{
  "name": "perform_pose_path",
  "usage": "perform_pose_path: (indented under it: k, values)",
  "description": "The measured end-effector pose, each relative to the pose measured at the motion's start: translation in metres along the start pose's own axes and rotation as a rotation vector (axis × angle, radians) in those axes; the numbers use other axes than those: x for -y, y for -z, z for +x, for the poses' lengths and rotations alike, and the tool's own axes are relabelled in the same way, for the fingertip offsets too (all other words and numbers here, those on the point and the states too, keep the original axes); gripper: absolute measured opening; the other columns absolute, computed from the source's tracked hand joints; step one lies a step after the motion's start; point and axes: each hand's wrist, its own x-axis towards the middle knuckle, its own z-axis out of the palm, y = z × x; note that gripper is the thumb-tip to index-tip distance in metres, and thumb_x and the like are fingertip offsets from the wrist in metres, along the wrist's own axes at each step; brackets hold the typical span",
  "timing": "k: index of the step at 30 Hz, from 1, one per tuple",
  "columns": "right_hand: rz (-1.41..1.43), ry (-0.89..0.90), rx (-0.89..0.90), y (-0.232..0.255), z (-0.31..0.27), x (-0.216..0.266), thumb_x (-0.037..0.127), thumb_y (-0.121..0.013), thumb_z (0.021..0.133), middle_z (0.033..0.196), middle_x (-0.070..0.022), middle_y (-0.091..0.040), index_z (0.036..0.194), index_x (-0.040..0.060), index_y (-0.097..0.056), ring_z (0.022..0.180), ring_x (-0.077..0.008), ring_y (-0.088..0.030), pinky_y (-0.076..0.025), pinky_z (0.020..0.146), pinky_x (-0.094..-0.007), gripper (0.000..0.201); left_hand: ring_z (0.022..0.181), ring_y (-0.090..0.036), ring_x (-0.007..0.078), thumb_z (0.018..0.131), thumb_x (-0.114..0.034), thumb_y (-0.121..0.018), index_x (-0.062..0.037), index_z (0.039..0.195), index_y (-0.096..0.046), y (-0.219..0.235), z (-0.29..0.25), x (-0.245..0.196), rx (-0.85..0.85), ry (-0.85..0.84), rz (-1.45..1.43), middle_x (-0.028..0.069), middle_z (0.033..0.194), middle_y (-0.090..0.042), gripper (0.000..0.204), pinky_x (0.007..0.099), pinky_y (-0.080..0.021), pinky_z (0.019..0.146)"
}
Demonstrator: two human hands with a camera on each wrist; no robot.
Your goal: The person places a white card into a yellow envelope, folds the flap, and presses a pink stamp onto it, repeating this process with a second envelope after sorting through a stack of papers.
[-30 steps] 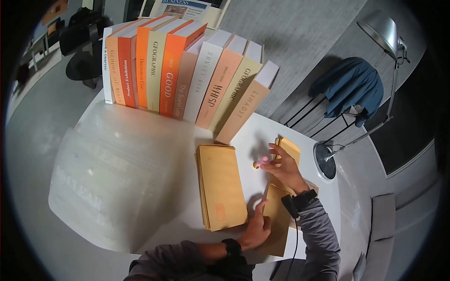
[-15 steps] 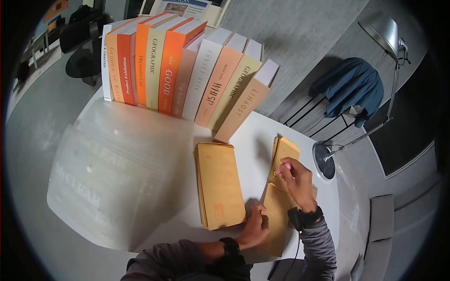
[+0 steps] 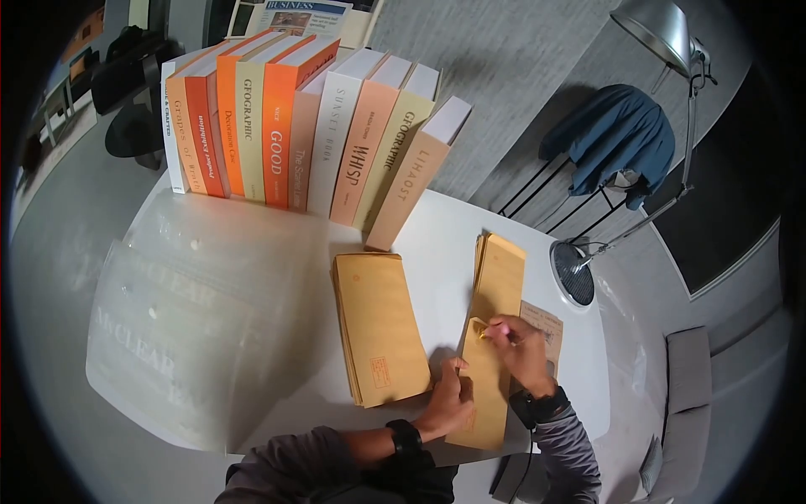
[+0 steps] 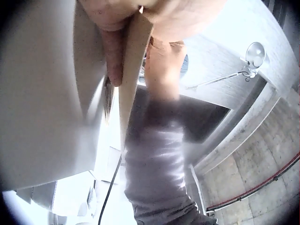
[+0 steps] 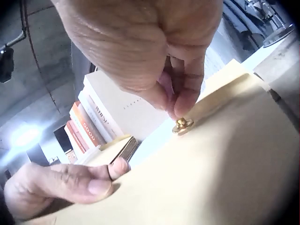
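Observation:
My right hand (image 3: 522,349) pinches a small stamp by its pink handle (image 5: 166,84), with the gold head (image 5: 182,124) pointing down close over the upper end of a kraft envelope. My left hand (image 3: 449,403) grips that kraft envelope (image 3: 485,399) at its left edge. Its thumb lies on top, and the left wrist view shows the paper's edge running between the fingers. Behind the held envelope lies a pile of kraft envelopes (image 3: 501,265), partly covered by it. A thicker envelope stack (image 3: 382,328) with a red printed mark lies left of my left hand.
A row of upright books (image 3: 315,143) stands along the back of the white table. A translucent sheet (image 3: 193,328) covers the left side. On the right are a printed brown card (image 3: 544,323) and a desk lamp's base (image 3: 573,273). Beyond is a draped blue garment (image 3: 617,139).
My right hand has carried the stamp from over the bare table to the right and nearer me, over the envelope's upper end. The left hand stays at the envelope's edge.

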Motion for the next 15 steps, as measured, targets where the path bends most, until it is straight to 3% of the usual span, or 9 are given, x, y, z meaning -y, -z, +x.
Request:
perform_pose_path:
  k: [4,5,8,11,15]
  values:
    - [0.163,-0.203,-0.144,0.015,0.025,0.014,0.005,-0.061,0.096,0.087,-0.0057,-0.071,0.103,-0.0052,-0.065,0.073,-0.0097,-0.064,-0.051,0.065,-0.023,0.013,0.064,-0.042,0.0094,0.097,-0.002,-0.05,-0.0021,0.12,-0.032,0.0,0.001,0.006,0.01,0.008,-0.019,0.0035,0.073,-0.041,0.029,0.0311,-0.04,0.059]
    - [0.149,-0.173,-0.225,0.012,0.033,0.014,0.003,-0.065,0.091,0.076,-0.0073,-0.069,0.098,-0.0025,-0.068,0.064,-0.0122,-0.062,-0.052,0.062,-0.0267,0.01,0.064,-0.042,0.0094,0.097,-0.002,-0.05,-0.0021,0.12,-0.032,0.0,0.0,0.005,0.016,0.01,-0.02,0.0034,0.073,-0.041,0.029,0.031,-0.04,0.059]
    - [-0.07,-0.079,-0.169,0.009,0.048,-0.025,0.004,-0.068,0.087,0.074,-0.0085,-0.068,0.097,-0.0017,-0.068,0.064,-0.0139,-0.063,-0.052,0.063,-0.0275,0.011,0.064,-0.042,0.01,0.096,-0.002,-0.05,-0.002,0.119,-0.032,0.002,0.0,-0.001,0.025,0.047,0.001,0.0045,0.076,-0.041,0.029,0.0311,-0.04,0.06]
    - [-0.187,-0.028,-0.079,-0.001,0.055,-0.039,0.003,-0.07,0.084,0.074,-0.0095,-0.067,0.096,-0.0003,-0.069,0.064,-0.016,-0.064,-0.052,0.063,-0.0284,0.013,0.064,-0.044,0.0117,0.096,-0.001,-0.05,-0.0019,0.118,-0.032,0.0,0.0,0.007,0.006,-0.022,0.015,0.0071,0.079,-0.043,0.029,0.0321,-0.041,0.061]
    - [-0.118,-0.074,-0.061,-0.006,0.064,-0.044,0.003,-0.069,0.083,0.074,-0.0092,-0.067,0.097,0.0009,-0.069,0.064,-0.017,-0.065,-0.053,0.064,-0.0289,0.015,0.064,-0.046,0.0136,0.096,-0.001,-0.05,-0.0018,0.118,-0.032,-0.002,0.0,0.007,-0.018,-0.028,-0.001,0.0096,0.081,-0.043,0.029,0.0334,-0.042,0.062]
